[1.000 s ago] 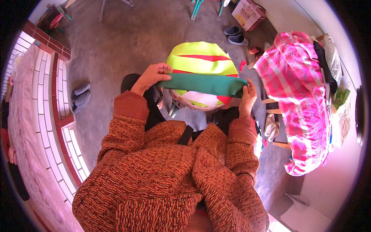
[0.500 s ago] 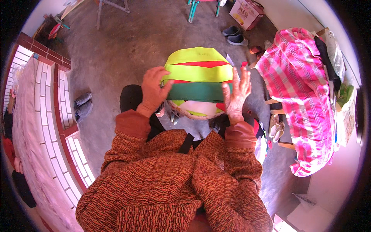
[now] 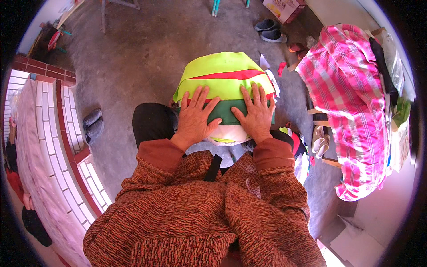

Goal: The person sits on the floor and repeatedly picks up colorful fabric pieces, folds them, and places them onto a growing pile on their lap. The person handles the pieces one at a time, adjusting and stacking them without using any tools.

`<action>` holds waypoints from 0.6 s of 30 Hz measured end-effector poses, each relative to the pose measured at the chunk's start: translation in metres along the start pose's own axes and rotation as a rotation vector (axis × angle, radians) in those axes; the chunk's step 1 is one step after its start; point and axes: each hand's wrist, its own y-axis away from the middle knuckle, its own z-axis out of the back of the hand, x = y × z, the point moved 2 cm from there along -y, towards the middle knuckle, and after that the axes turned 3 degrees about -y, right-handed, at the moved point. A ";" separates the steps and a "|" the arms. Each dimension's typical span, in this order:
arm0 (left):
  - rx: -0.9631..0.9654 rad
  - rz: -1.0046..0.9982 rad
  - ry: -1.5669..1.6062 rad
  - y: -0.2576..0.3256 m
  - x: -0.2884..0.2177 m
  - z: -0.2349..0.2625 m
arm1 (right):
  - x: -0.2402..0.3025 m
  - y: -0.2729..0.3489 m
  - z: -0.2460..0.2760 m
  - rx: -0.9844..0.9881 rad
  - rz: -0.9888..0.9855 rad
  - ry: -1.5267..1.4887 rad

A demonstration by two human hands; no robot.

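Observation:
In front of my knees is a rounded bundle topped with fabric strips: a bright yellow-green strip (image 3: 218,66) at the far side, slivers of red cloth (image 3: 231,74), and a dark green strip (image 3: 226,112) nearer me. My left hand (image 3: 195,115) lies flat on the strips at the left, fingers spread. To the right, my right hand (image 3: 256,110) rests flat with fingers apart, its fingertips on the yellow-green cloth. Below the green strip shows a pale patch (image 3: 229,133) on the near side. What supports the bundle is mostly hidden.
A pink plaid cloth (image 3: 347,107) covers something on the right, with pale shoes (image 3: 319,144) beside it. Dark slippers (image 3: 270,30) and a carton (image 3: 283,10) stand at the far right. Grey slippers (image 3: 93,123) lie left, near a white-tiled, red-edged structure (image 3: 59,95). Cloth scraps (image 3: 299,144) sit by my right knee.
Both hands have moved inward from the strip's ends and now lie flat on top. The bundle looks slightly larger, and my left knee shows more.

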 end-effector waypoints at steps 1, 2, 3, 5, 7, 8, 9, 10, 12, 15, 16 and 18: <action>0.006 0.001 -0.003 -0.001 0.000 0.000 | 0.001 -0.001 0.001 0.005 -0.005 -0.004; 0.004 0.004 0.001 0.000 0.000 0.001 | 0.001 -0.001 0.000 0.004 -0.003 -0.015; 0.000 0.004 0.005 0.000 0.001 0.001 | 0.002 -0.001 0.000 0.000 -0.003 -0.024; -0.009 0.003 0.008 0.001 0.001 0.000 | 0.002 0.000 0.000 -0.015 0.002 -0.046; -0.017 -0.007 0.000 0.000 0.000 0.001 | 0.000 0.001 0.000 -0.042 0.007 -0.074; -0.010 -0.002 -0.010 0.000 0.000 0.001 | 0.000 0.001 0.000 -0.035 -0.006 -0.084; -0.005 -0.006 -0.013 -0.002 -0.002 0.000 | -0.002 0.002 0.001 -0.048 -0.006 -0.095; 0.002 -0.013 -0.016 -0.004 -0.004 0.000 | -0.003 0.002 0.000 -0.061 -0.009 -0.105; -0.001 -0.017 -0.062 -0.003 -0.004 0.000 | -0.002 0.004 0.002 -0.077 -0.032 -0.141; 0.001 -0.026 -0.098 -0.004 -0.004 -0.004 | -0.004 0.006 -0.003 -0.115 -0.030 -0.124; -0.006 -0.035 -0.101 -0.005 -0.005 -0.003 | -0.006 0.004 -0.001 -0.126 -0.025 -0.128; -0.018 -0.049 -0.105 -0.002 -0.005 -0.004 | -0.005 0.007 -0.004 -0.151 -0.018 -0.143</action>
